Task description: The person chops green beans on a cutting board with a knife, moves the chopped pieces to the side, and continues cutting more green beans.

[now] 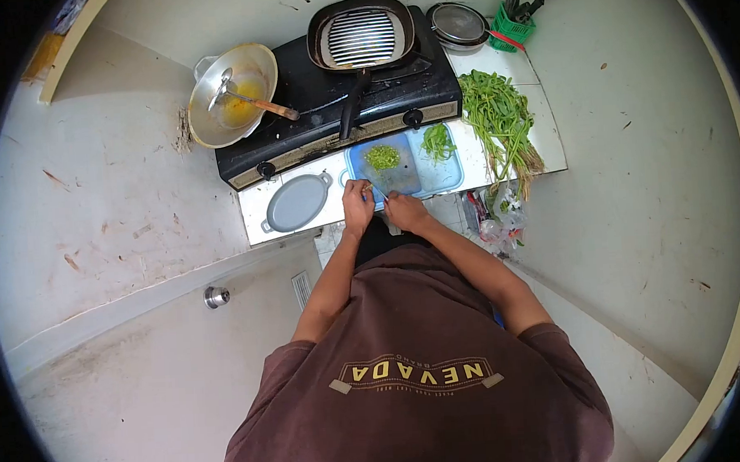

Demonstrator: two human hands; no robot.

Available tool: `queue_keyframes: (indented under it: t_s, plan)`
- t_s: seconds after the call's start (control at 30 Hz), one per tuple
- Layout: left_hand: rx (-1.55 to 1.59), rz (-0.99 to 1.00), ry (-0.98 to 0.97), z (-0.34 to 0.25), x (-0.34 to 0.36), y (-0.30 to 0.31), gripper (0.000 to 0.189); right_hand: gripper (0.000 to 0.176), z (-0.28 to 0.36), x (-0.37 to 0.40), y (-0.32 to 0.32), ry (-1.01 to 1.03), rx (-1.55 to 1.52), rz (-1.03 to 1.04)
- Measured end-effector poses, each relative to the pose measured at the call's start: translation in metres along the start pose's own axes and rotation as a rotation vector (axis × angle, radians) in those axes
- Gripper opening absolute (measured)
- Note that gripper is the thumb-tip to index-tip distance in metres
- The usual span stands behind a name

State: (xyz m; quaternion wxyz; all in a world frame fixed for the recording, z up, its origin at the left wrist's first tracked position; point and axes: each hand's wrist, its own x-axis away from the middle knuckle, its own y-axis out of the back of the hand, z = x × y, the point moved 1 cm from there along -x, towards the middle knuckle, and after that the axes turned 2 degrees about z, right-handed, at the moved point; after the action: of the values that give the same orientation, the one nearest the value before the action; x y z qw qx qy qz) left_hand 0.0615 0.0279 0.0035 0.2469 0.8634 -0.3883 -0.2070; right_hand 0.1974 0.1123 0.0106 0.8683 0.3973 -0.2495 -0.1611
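At the near edge of a blue cutting board [405,177], my right hand [406,211] is closed round a small knife [381,192], its thin blade pointing toward my other hand. My left hand [358,207] sits at the board's near left corner, fingers pinched together; a small pale green bit shows at the fingertips, too small to name. Just beyond the hands lies a pile of finely chopped greens [382,157]. Some loose green leaves [438,143] rest on the lighter right side of the board.
A black gas stove [315,118] stands behind the board, bearing a grill pan [361,37] and a wok [202,127] with a wooden-handled ladle [261,106]. An oval grey plate [297,203] lies left. Right are leafy greens [497,114], plastic bags [502,225], strainers [458,22] and a green utensil basket [512,32].
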Motion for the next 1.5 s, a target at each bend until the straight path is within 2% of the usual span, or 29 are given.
queue_keyframes:
  t_s: [0.13,0.33,0.43,0.73,1.03,1.13,1.23,1.5]
  plan:
    - [-0.018,-0.001,0.015,0.002,0.000,0.000,0.013,0.040,-0.003,0.000,-0.001,0.023,-0.027,-0.031]
    - [-0.017,0.000,-0.010,0.007,0.000,-0.002,0.009,0.037,-0.004,0.013,0.012,-0.092,0.027,0.010]
    - [-0.009,0.007,-0.006,0.004,0.000,0.001,0.010,0.038,-0.006,0.011,0.007,0.007,0.026,-0.012]
    - [-0.022,0.028,0.000,0.006,-0.001,0.001,0.011,0.039,-0.008,0.016,0.000,-0.005,0.024,0.062]
    - [0.007,0.033,0.028,0.006,-0.001,-0.001,0.012,0.040,-0.008,0.006,-0.006,0.006,0.009,0.008]
    - [-0.019,0.041,0.034,0.005,-0.001,0.002,0.012,0.040,-0.008,0.014,-0.001,-0.025,0.034,0.107]
    - [-0.060,0.046,0.007,0.004,-0.001,0.002,0.013,0.040,-0.004,0.004,-0.004,-0.016,-0.004,0.015]
    - [-0.006,0.036,0.027,0.002,0.000,0.006,0.013,0.039,-0.007,-0.002,-0.002,-0.023,0.006,-0.007]
